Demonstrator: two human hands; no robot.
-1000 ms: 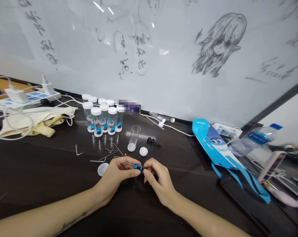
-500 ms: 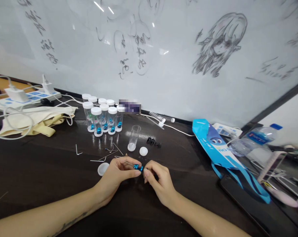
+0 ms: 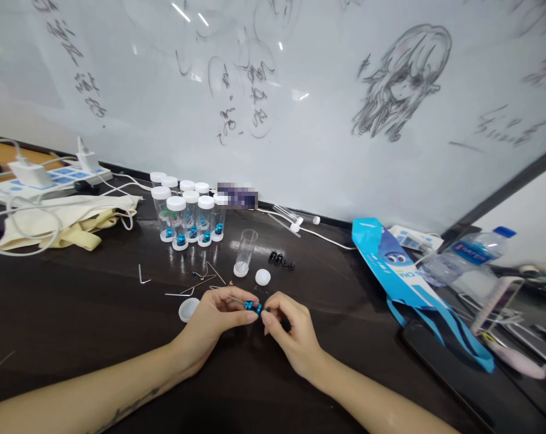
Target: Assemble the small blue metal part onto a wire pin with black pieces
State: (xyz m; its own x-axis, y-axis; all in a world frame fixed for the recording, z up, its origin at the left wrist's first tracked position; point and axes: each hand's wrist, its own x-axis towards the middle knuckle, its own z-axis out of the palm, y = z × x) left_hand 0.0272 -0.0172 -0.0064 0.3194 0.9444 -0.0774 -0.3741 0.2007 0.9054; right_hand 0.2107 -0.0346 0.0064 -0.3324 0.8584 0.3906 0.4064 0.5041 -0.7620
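My left hand (image 3: pixel 216 316) is closed in a pinch on a small shiny blue metal part (image 3: pixel 252 307). A thin metal rod (image 3: pixel 233 297) runs along its fingers toward that part. My right hand (image 3: pixel 293 325) meets it from the right, thumb and forefinger pinched at the blue part's end. A small dark piece (image 3: pixel 268 310) shows at those fingertips, too small to name. Just beyond the hands stand an open clear tube (image 3: pixel 247 247) and a white cap (image 3: pixel 263 277). Another white cap (image 3: pixel 189 310) lies beside my left wrist.
Several capped clear tubes (image 3: pixel 176 223) holding blue parts stand back left. Hex keys (image 3: pixel 141 276) and small black parts (image 3: pixel 282 260) lie about. A cloth bag (image 3: pixel 65 220) and power strip (image 3: pixel 65 178) sit left; a blue bag (image 3: pixel 390 265) and water bottle (image 3: pixel 474 253) right.
My right fingertips have shifted very slightly, and the dark piece between them shows more plainly. My left hand and the blue part stay almost where they were.
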